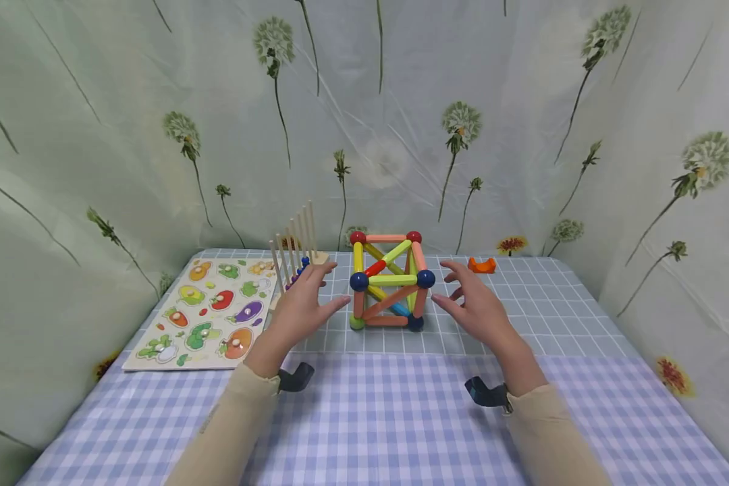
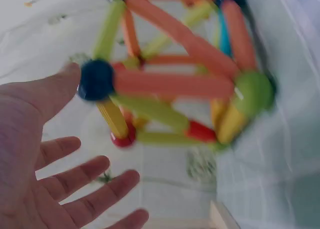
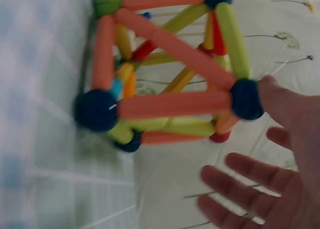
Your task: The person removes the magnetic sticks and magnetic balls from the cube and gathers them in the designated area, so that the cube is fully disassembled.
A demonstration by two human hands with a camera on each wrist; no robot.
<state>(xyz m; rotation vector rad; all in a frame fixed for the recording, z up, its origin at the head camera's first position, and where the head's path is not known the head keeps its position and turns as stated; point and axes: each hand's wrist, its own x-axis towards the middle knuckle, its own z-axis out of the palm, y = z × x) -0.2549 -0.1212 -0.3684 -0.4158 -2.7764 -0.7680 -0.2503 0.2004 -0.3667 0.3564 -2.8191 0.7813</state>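
A cube frame of colored sticks and ball joints (image 1: 391, 280) stands on the grey gridded cloth in the middle of the head view. To its left is my left hand (image 1: 304, 304), fingers spread and holding nothing. My right hand (image 1: 476, 307) is on the other side, its fingers likewise apart. In the left wrist view the thumb overlaps a dark blue ball (image 2: 96, 80) at a corner. The right wrist view shows that thumb's tip right at another dark blue ball (image 3: 247, 99). Salmon, yellow and lime sticks join the balls, some running diagonally.
On the left lies a vegetable peg puzzle board (image 1: 212, 310). Behind my left hand stands a wooden rack with upright pegs (image 1: 308, 233) and small beads. An orange curved piece (image 1: 482, 266) sits at the back right. Checkered cloth (image 1: 370, 418) covers the near table; a dandelion-print curtain (image 1: 383, 135) hangs behind.
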